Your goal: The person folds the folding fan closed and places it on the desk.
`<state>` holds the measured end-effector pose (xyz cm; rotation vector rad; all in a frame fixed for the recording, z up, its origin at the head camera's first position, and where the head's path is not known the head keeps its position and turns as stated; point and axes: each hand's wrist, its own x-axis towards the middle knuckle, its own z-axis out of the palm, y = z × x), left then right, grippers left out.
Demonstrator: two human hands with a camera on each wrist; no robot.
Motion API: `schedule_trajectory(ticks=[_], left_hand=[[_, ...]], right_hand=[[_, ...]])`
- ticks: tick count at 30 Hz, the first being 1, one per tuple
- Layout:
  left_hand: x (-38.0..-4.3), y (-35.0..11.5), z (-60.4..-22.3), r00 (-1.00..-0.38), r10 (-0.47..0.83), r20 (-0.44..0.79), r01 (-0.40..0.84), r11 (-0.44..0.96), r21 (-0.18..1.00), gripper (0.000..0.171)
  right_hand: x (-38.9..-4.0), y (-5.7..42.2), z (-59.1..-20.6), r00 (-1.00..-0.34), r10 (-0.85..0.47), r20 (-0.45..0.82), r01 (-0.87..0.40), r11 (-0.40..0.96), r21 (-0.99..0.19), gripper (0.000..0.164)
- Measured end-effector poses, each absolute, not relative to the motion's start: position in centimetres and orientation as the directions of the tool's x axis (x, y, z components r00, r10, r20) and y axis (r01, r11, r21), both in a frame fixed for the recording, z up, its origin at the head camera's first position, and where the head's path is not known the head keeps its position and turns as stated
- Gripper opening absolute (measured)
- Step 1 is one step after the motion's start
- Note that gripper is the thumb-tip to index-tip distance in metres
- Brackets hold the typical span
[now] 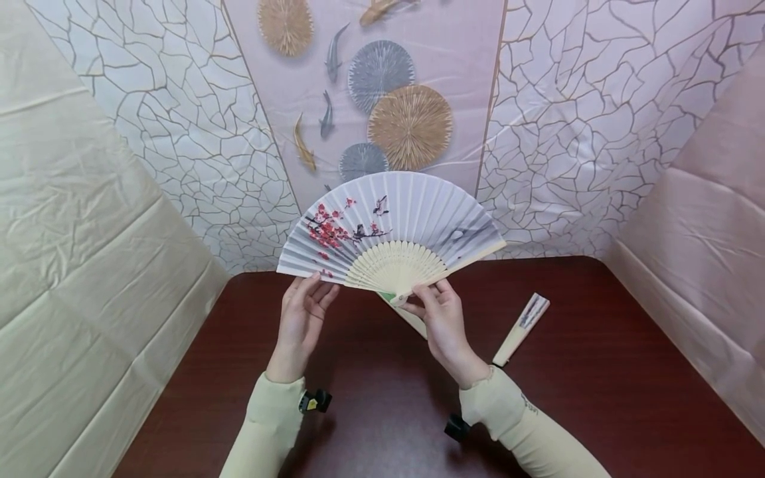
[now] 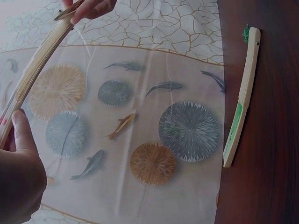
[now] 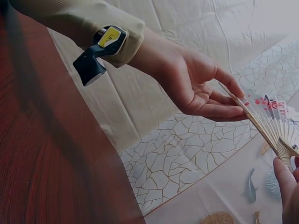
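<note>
A folding fan (image 1: 412, 206) is spread wide above the table, white with red blossoms, small birds and grey shading over pale ribs. My left hand (image 1: 297, 322) pinches its left outer edge between thumb and fingers; the right wrist view shows this left hand (image 3: 187, 88) from the side. Near the pivot, my right hand (image 1: 443, 322) grips the base of the fan and its right guard stick. The left wrist view catches the fan (image 2: 39, 63) edge-on. Behind and below the pivot, a folded fan with green cloth (image 1: 414, 321) lies on the table, partly hidden.
Another folded fan, pale with a grey pattern (image 1: 521, 328), lies to the right on the dark red-brown table (image 1: 597, 398). Patterned cloth (image 1: 556, 153) hangs behind the table, and plain beige cloth (image 1: 107, 265) flanks both sides.
</note>
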<state>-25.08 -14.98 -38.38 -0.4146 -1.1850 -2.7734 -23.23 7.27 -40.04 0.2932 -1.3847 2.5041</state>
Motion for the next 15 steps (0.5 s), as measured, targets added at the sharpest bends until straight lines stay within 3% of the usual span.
schedule_trajectory(ticks=[15], left_hand=[[-24.6,-13.6,-39.4,-0.958,0.07,0.279,0.168,-0.65,0.741,0.015]], right_hand=[[-22.8,7.3,-40.2,-0.951,0.122,0.286,-0.307,-0.511,-0.803,0.027]])
